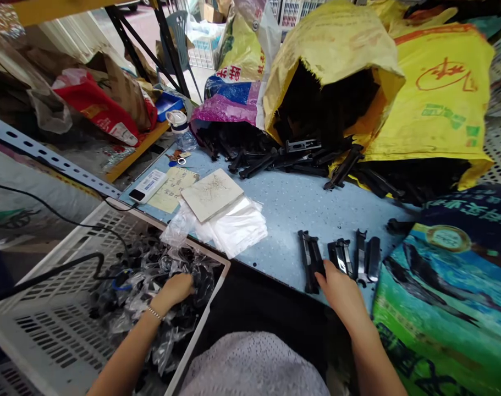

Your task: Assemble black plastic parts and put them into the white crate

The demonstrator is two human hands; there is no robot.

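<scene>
A person reaches two ways at a speckled blue surface (283, 203). At four o'clock from the center of the view, a pair of slim black parts (306, 261) lies on it, the right hand (340, 283) at their lower end; thumb and fingers are bent and appear to touch the closer part, though whether they pinch it cannot be told. Two more pairs (341, 256) lie between three and four o'clock. The parts look light, stiff and smooth, perhaps slightly slippery; a pinch across the long sides near mid-length should suit them. The right forearm slants in from five o'clock, back of the hand upward. Toward eight o'clock, the left hand (176, 289) dips into a white crate (207, 309) of plastic-wrapped pieces (137, 297), fingertips hidden, its grip impossible to judge.
</scene>
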